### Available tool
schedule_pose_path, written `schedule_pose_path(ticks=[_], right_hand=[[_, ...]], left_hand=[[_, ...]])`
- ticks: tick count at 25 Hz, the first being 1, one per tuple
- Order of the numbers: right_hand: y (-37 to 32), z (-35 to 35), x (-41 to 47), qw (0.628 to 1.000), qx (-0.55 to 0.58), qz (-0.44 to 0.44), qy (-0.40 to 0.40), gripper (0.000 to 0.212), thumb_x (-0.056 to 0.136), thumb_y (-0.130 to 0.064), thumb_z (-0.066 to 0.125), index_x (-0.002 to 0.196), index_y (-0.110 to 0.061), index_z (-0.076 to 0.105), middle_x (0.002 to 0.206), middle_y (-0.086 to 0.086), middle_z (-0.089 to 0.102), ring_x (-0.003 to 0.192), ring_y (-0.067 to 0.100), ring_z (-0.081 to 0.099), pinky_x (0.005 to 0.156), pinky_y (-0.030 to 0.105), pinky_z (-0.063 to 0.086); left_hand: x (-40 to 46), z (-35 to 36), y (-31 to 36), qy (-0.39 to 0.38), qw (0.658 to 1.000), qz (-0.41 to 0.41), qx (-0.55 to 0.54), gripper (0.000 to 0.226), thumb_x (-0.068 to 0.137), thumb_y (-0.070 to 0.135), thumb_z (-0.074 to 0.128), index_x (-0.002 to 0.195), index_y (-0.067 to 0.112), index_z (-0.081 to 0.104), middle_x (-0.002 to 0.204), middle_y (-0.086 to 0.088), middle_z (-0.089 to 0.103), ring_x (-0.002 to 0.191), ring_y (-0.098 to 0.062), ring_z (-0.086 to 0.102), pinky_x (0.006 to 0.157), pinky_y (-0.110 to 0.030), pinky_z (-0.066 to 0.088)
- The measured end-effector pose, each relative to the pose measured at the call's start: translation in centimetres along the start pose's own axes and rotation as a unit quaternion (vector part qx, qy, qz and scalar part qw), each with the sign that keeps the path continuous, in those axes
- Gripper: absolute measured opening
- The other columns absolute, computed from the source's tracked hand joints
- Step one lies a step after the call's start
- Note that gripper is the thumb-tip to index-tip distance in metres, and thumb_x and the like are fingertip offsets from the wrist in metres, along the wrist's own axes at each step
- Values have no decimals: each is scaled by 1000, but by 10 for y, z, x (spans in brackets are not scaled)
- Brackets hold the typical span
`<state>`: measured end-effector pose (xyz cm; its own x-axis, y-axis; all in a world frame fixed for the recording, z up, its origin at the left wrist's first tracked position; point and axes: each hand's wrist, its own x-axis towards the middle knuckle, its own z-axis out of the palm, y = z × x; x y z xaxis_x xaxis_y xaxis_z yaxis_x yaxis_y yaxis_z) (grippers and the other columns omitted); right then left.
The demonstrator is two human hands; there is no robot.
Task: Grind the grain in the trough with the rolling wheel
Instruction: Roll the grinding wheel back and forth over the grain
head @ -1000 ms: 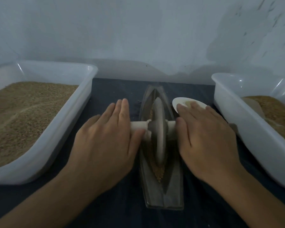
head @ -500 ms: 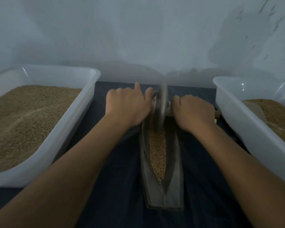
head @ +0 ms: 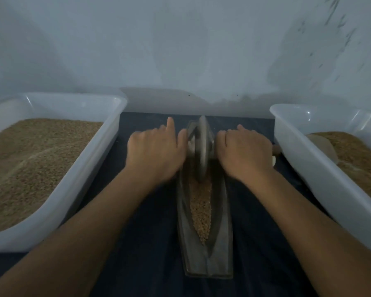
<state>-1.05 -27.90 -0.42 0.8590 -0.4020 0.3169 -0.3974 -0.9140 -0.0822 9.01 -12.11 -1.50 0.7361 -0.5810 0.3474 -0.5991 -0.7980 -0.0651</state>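
In front of you a dark blue cloth covers the work surface up to the pale wall. Directly on it lies the long metal trough, running away from you down the middle. A white plastic tub sits on the cloth to its left, and a second white tub to its right, each apart from the trough.

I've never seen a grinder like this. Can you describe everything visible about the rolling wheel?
The rolling wheel is a thin, dull grey disc, metal by its look, standing upright on edge at the far end of the long dark trough. Its lower rim sits in the grain. The left hand and right hand flank it, covering its side handles. It looks slightly motion-blurred.
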Motion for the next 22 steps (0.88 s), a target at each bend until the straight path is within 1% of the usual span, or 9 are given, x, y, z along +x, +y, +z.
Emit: schedule_pose_path(ticks=[3, 6, 9, 11, 13, 15, 17, 20, 22], right_hand=[[4, 4, 26, 1000, 10, 16, -7, 44, 109, -25, 29, 68, -20, 43, 66, -1, 45, 90, 37, 65, 72, 39, 40], [2, 4, -11, 999, -13, -21, 23, 43, 106, -33, 18, 71, -26, 41, 71, -9, 44, 95, 32, 64, 71, 38, 39], [6, 2, -75, 990, 33, -37, 130, 52, 107, -41, 23, 112, -21, 70, 110, 1, 73, 114, 29, 68, 93, 41, 55], [6, 2, -90, 986, 9, -63, 157, 58, 108, -41, 25, 137, -8, 64, 137, 10, 67, 132, 29, 60, 112, 52, 45], [4, 1, -77, 990, -8, -63, 128, 65, 107, -43, 19, 140, -8, 62, 141, 11, 64, 137, 28, 55, 118, 50, 40], [0, 1, -41, 997, -26, -46, 55, 68, 107, -42, 11, 135, -10, 65, 141, 10, 64, 142, 28, 50, 119, 48, 38], [-3, 1, 2, 1000, 1, -2, 5, 59, 110, -35, 15, 105, -13, 69, 125, 10, 70, 134, 32, 55, 107, 47, 43], [-7, -2, 37, 998, 37, 43, 12, 47, 111, -31, 24, 70, -18, 43, 87, 8, 64, 92, 33, 59, 80, 43, 40], [-9, -1, 21, 1000, -9, 1, 25, 50, 109, -31, 20, 67, -20, 45, 84, 7, 64, 108, 35, 63, 88, 46, 44]], left_hand=[[34, -3, 2, -26, 999, -1, 21, 36, 109, 35, 13, 107, 22, 47, 112, -11, 66, 83, -37, 58, 65, -41, 32], [-6, 2, 1, 27, 999, -8, 17, 58, 112, 45, 11, 145, 18, 51, 130, -8, 68, 101, -32, 69, 72, -41, 44], [-78, -8, -4, 65, 994, 30, -78, 68, 113, 52, 13, 162, 10, 37, 155, -7, 56, 137, -23, 58, 107, -45, 50], [-101, -8, -11, 65, 993, 43, -88, 69, 112, 54, 16, 163, 11, 35, 160, -7, 50, 146, -21, 50, 115, -49, 43], [-88, -7, -15, 49, 995, 39, -83, 71, 111, 54, 14, 163, 11, 36, 160, -7, 50, 146, -20, 50, 115, -49, 44], [-47, -4, -8, 18, 997, 23, -69, 67, 110, 52, 11, 157, 15, 42, 154, -7, 57, 134, -24, 60, 102, -46, 52], [3, 6, -5, -6, 1000, 15, -16, 43, 111, 42, 17, 127, 21, 51, 125, -7, 66, 99, -33, 66, 71, -42, 47], [37, 7, -9, -46, 998, 0, -48, 16, 111, 29, 31, 104, 20, 42, 97, -4, 59, 82, -32, 56, 65, -43, 40], [15, 8, -6, -32, 999, 0, 6, 23, 112, 33, 29, 114, 20, 47, 104, -5, 63, 86, -34, 64, 64, -42, 43]])
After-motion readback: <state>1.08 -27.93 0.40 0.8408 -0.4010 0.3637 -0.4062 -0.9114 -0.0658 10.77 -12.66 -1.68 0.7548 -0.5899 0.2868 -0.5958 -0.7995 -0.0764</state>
